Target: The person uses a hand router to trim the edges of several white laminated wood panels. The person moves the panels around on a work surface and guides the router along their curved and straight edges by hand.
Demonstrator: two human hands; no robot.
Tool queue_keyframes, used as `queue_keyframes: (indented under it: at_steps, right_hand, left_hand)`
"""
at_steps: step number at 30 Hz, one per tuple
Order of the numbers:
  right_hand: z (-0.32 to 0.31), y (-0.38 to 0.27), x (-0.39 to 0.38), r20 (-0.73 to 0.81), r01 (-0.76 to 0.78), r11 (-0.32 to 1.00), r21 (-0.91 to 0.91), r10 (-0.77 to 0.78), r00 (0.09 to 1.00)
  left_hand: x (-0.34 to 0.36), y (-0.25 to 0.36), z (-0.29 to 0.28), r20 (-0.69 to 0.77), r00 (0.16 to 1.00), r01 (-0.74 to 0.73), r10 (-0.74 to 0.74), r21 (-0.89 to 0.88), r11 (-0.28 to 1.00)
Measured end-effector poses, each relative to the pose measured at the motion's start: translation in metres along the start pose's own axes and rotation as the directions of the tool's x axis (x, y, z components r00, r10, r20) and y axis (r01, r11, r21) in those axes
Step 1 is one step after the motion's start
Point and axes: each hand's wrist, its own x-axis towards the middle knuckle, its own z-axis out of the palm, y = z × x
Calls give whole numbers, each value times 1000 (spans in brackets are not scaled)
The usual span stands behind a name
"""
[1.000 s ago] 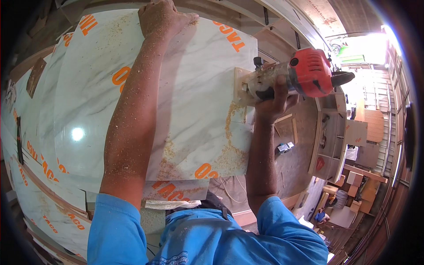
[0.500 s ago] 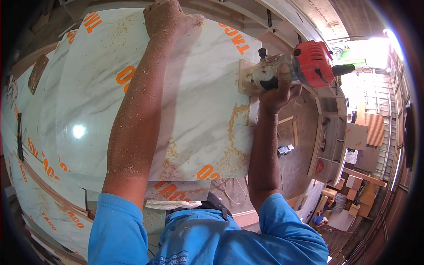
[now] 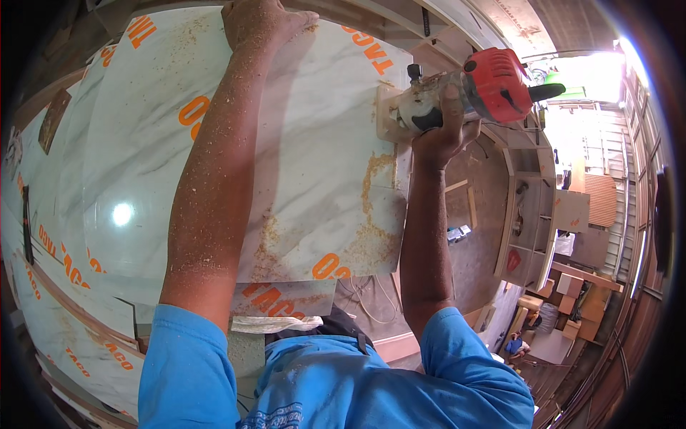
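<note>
A white marble-patterned panel with orange print lies flat in front of me, strewn with sawdust along its right side and near edge. My left hand is closed over its far edge, the thumb stretched to the right along the top; the fingertips are hidden. My right hand wraps round a trim router with a red motor housing and a worn clear base. The router lies tilted on its side, its base against the panel's right edge near the far corner. Its bit is out of sight. Sawdust clings to my left forearm.
More marble-patterned sheets are stacked at the left. Open cabinet frames stand on the right. A small blue-and-white object and wood strips lie on the floor. Far right, a person is near stacked boards.
The whole view has shifted slightly, so panel and hands appear a little higher and further left. Both hands keep their hold, and the router remains at the panel's right edge.
</note>
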Motion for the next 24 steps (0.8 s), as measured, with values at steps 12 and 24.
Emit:
queue_keyframes:
  at_steps: [12, 24]
  right_hand:
    - [-30, -56, -49, 20, -102, 992, -73, 103, 994]
    - [-42, -73, -72, 136, -172, 972, 163, 150, 979]
  left_hand:
    - [1, -1, 4, -18, 1000, 21, -20, 23, 1000]
    - [5, -7, 8, -53, 998, -28, 30, 41, 999]
